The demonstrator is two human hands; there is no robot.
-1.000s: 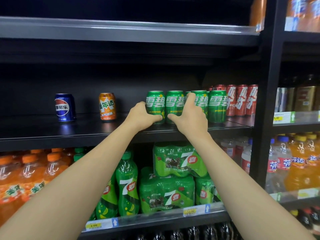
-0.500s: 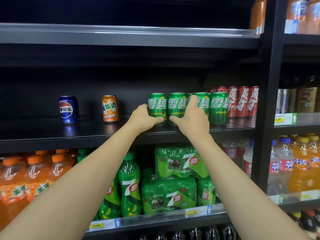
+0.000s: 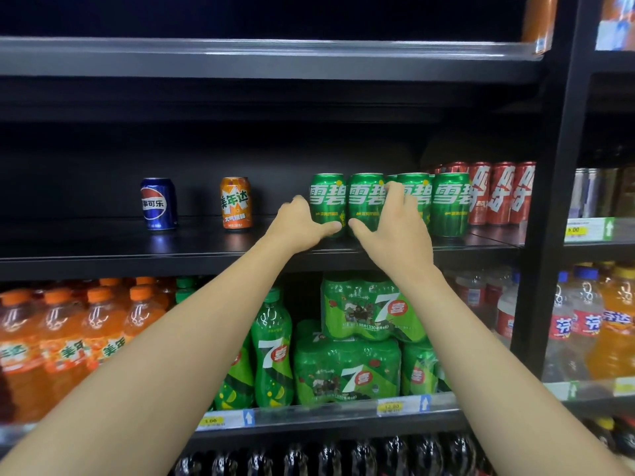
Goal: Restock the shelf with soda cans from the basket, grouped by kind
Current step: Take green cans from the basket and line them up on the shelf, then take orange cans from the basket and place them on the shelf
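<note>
Four green cans (image 3: 390,202) with white lettering stand upright in a row on the dark shelf (image 3: 103,249). The left hand (image 3: 299,225) cups the leftmost can; the right hand (image 3: 391,231) wraps the second. Left of the left hand stand an orange can (image 3: 236,203) and a blue can (image 3: 158,203); red cans (image 3: 500,192) stand right of the right hand.

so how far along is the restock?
Done: red cans grouped at the right; a green row stands beside them. In hand: left hand on the leftmost green can, right hand on its neighbour. Left: only one blue can and one orange can; basket out of view.
</note>
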